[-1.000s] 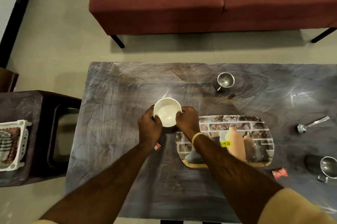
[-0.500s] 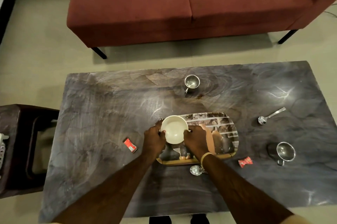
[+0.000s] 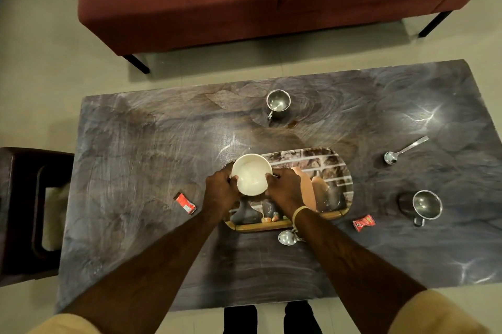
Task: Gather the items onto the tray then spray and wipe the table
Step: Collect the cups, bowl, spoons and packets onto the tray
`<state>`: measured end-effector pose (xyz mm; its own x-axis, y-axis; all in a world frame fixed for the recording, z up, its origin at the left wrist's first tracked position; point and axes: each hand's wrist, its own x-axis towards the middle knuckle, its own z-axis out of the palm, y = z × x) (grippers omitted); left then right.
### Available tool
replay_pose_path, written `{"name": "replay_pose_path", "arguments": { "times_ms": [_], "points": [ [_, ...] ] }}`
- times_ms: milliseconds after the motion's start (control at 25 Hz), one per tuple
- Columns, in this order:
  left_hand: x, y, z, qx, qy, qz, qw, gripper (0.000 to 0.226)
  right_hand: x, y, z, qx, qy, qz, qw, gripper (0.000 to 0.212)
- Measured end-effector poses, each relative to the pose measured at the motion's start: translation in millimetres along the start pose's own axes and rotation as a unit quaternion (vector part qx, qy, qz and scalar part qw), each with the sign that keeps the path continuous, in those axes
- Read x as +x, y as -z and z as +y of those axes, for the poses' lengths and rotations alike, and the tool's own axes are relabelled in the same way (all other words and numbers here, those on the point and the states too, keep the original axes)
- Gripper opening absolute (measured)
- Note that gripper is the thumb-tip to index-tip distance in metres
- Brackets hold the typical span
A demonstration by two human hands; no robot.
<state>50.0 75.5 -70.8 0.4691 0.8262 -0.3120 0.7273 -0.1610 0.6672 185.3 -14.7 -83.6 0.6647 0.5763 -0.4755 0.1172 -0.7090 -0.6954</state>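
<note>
step: gathering, first item. bowl [image 3: 251,174] going onto the tray [image 3: 341,170]; judged near set-down, cannot tell if its base touches the tray yet
bowl location: over the left end of the tray, upright, looks empty, white
left hand [image 3: 220,191]: on the bowl's left side, fingers curled round the wall, thumb at the rim, grasping the bowl
right hand [image 3: 285,189]: on the bowl's right side, fingers wrapped on the wall, also grasping the bowl; yellow band at the wrist
arm pose: both forearms reach forward from the near table edge and angle inward to meet at the bowl, backs of the hands up, wrists low over the tray's near-left part
tray: patterned, oblong, middle of the table [image 3: 135,170], right part bare
still off the tray: far cup [image 3: 278,102] beyond the tray; near cup [image 3: 423,204] well to the right; far spoon [image 3: 404,150] right of the tray; near spoon [image 3: 289,237] just beside the tray's near rim, partly under the right forearm; left wrapper [image 3: 185,202] beside the left hand; right wrapper [image 3: 364,222] between tray and near cup
next move needs: lower the bowl flat, let go with both hands, keep it toward the left end so cups fit; then reach for the closest items, probably the near spoon or left wrapper
risk: bowl sits close to the tray's left rim, could land half on the rim and tip
spray and wipe: not started; no bottle or cloth in view
progress: early, most items still on the table
</note>
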Motion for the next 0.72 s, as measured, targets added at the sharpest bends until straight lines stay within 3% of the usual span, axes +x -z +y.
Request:
{"name": "replay_pose_path", "arguments": {
  "times_ms": [80,240,400,480,560,720],
  "points": [
    [-6.2,1.0,1.5,-0.030,0.012,0.014,0.999,0.040,-0.7,2.0,4.9,0.029,-0.010,-0.008,0.999,0.031],
    [-46.1,-6.3,-1.9,-0.151,0.132,0.057,0.978,0.025,-27.4,21.0,37.0,0.037,-0.027,0.054,0.997,0.034],
    [-110.2,-36.8,-5.0,-0.156,0.210,-0.009,0.965,0.013,-94.7,49.2,69.4,0.042,-0.032,0.086,0.995,0.021],
    [-127.1,-50.8,0.4,-0.138,0.199,-0.001,0.970,0.014,-117.3,59.1,86.7,0.039,-0.054,0.115,0.991,0.022],
    [-129.3,-63.2,19.0,-0.116,0.169,0.010,0.979,0.017,-123.7,79.1,106.0,0.049,-0.105,0.196,0.974,0.024],
    [-124.0,-92.1,79.9,-0.108,0.066,-0.056,0.990,0.018,-114.8,151.3,131.2,0.129,-0.162,0.379,0.902,0.025]
  ]
}}
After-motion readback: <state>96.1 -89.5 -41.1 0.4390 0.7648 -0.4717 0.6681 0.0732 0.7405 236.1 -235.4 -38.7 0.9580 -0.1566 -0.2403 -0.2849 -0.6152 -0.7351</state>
